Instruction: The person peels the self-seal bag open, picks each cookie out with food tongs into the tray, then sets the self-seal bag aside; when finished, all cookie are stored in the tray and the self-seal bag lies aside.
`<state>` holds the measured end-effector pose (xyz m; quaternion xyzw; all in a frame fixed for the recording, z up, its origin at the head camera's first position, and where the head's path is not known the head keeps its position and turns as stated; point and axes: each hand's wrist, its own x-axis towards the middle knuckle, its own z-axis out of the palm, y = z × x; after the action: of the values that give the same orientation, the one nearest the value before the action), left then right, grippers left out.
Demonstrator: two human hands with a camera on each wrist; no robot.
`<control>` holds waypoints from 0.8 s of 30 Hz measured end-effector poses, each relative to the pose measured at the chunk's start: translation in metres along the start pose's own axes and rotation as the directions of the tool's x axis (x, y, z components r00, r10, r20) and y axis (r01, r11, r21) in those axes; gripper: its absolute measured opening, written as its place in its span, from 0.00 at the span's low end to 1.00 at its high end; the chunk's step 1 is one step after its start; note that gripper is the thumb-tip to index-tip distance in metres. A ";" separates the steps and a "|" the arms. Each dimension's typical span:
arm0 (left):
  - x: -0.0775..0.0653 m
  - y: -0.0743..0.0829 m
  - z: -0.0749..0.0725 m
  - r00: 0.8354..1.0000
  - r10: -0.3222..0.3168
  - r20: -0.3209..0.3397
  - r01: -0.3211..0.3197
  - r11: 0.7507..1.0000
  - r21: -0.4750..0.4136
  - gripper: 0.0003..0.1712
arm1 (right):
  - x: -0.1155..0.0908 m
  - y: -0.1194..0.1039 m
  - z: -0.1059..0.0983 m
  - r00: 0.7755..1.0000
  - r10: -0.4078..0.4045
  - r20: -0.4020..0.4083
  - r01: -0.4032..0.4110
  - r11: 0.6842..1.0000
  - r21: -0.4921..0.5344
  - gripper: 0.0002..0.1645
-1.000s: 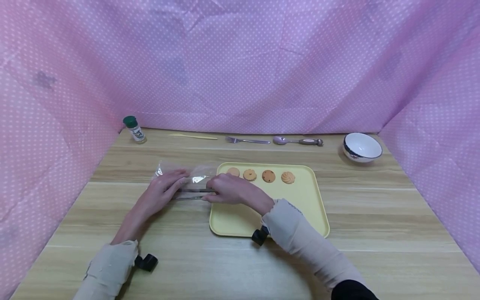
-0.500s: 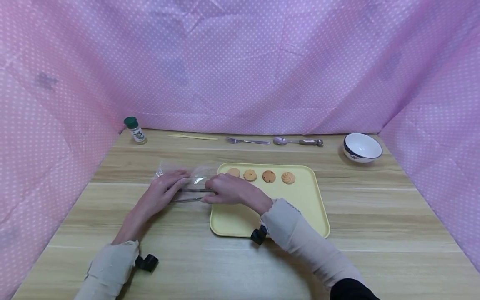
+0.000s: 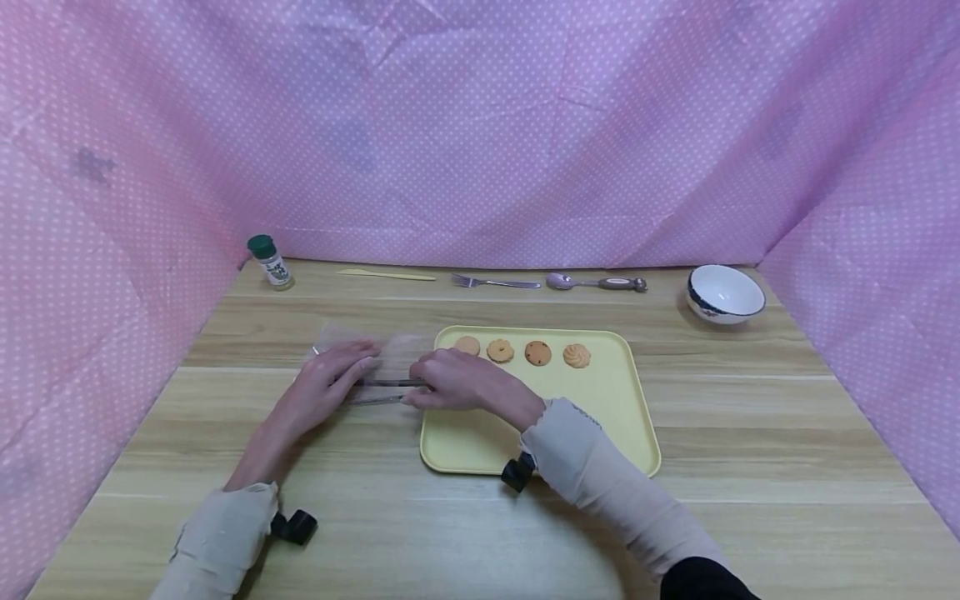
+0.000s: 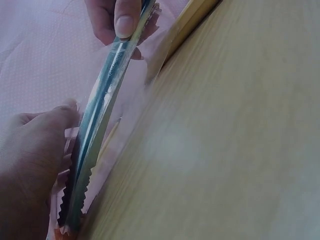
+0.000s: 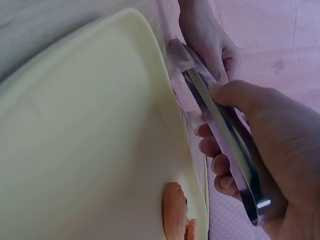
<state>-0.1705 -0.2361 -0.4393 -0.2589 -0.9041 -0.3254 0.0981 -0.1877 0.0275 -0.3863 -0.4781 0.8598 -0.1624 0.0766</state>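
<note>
My right hand [image 3: 457,379] grips metal tongs [image 4: 97,107], thumb on one arm and fingers round the other. The tongs point left, and their serrated ends reach into a clear plastic bag [image 3: 401,348]. My left hand [image 3: 326,379] pinches the bag with thumb and fingers beside the tongs' ends. A small orange-brown thing [image 4: 64,233] shows at the tips in the left wrist view; its kind is unclear. Beneath my right hand lies the left side of a yellow tray [image 3: 555,425], with several cookies [image 3: 537,353] in a row along its far edge.
A knife [image 3: 386,273], a fork [image 3: 495,282] and a spoon [image 3: 596,283] lie along the table's back edge. At the back left stands a green-capped shaker [image 3: 272,262], at the back right a white bowl [image 3: 724,295]. Pink dotted cloth [image 3: 480,133] hangs behind.
Both hands stay almost in place. The plastic bag shifts slightly, and the bright glints on it have faded; the tongs move only a little.
</note>
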 end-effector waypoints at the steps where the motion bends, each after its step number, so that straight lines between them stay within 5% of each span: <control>1: 0.000 0.000 0.000 1.000 0.000 -0.001 0.000 1.000 0.001 0.18 | 0.000 0.000 0.000 1.000 0.004 0.001 -0.004 1.000 0.002 0.19; 24: -0.003 -0.001 -0.001 0.999 -0.020 0.027 0.019 1.000 0.013 0.19 | 0.005 0.000 0.002 0.999 -0.044 0.000 0.044 0.999 -0.010 0.20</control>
<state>-0.1689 -0.2388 -0.4398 -0.2538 -0.9099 -0.3171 0.0845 -0.1894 0.0231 -0.3880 -0.4971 0.8500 -0.1596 0.0708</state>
